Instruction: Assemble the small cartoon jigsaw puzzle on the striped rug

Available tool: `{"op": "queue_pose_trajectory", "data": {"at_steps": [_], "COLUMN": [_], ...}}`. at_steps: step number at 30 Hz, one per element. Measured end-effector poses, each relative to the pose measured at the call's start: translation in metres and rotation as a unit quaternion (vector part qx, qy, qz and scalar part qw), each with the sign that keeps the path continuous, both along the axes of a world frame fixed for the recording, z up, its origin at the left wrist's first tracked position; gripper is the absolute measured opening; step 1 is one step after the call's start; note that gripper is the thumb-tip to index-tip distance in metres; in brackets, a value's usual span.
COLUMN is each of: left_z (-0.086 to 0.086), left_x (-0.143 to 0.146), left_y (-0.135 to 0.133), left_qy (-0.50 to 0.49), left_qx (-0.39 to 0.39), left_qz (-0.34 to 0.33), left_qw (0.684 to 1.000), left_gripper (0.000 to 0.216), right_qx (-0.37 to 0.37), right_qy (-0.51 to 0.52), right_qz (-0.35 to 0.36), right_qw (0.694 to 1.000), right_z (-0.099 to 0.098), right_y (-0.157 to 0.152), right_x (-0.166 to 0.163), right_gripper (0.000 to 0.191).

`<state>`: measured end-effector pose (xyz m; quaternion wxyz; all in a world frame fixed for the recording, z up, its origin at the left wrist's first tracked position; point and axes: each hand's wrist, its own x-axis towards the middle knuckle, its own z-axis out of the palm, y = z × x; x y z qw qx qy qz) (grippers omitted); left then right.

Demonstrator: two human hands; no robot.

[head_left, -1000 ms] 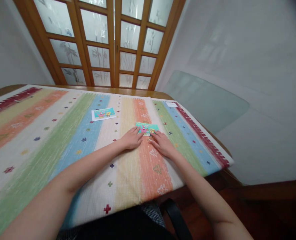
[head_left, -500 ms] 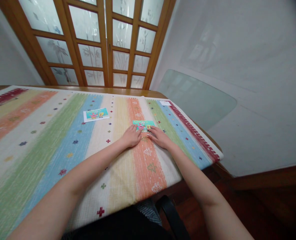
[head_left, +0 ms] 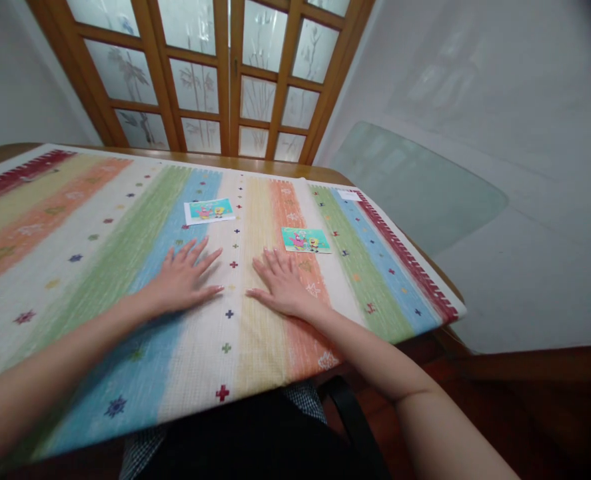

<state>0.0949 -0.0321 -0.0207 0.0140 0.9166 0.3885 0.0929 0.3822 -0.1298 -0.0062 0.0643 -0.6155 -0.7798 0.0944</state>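
On the striped tablecloth (head_left: 175, 353) lie two turquoise cartoon cards, each printed with a pink figure and a yellow one. The left card (head_left: 209, 211) has a white border and rests across the blue and cream stripes. Further right, the other card (head_left: 307, 240) lies on the orange stripe. My left hand (head_left: 182, 277) is spread palm down, below the left card and apart from it. My right hand (head_left: 280, 283), also palm down with fingers apart, is on the yellow and orange stripes just below and left of the right card. Neither hand holds anything.
A small white slip of paper (head_left: 350, 195) lies near the table's far right corner. Wooden doors with frosted panes (head_left: 195, 80) stand behind the table. A pale glass-like panel (head_left: 415, 187) is by the right wall. A black chair armrest (head_left: 348, 413) shows below the table edge.
Both hands have let go of the right card. The left hand has moved left and spread open; the right hand has shifted slightly left and down. The view has tilted a little.
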Motion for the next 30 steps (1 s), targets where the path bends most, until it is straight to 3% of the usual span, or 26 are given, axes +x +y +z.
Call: {"op": "queue_pose_trajectory", "data": {"at_steps": [5,22,27,30], "left_z": [-0.021,-0.016,-0.02,-0.02], "left_x": [-0.011,-0.007,-0.008,-0.009], "left_y": [-0.017,-0.016,-0.014,-0.014], "left_qy": [0.064,0.069,0.071,0.067], "left_qx": [-0.027,-0.037,-0.032,-0.025], "left_qz": [0.027,0.033,0.024,0.025], "left_qw": [0.997,0.996,0.997,0.997], "left_gripper": [0.076,0.074,0.074,0.073], "right_qx": [-0.036,-0.051,-0.037,0.006], "right_qy": [-0.001,-0.011,-0.003,0.006], "right_qz": [-0.006,-0.011,-0.007,-0.018], "right_qw": [0.999,0.999,0.999,1.0], "right_z": [-0.011,-0.008,-0.013,-0.011], "right_y": [0.003,0.003,-0.001,0.011], "right_x": [-0.002,-0.003,-0.003,0.007], "right_gripper": [0.093,0.093,0.091,0.079]}}
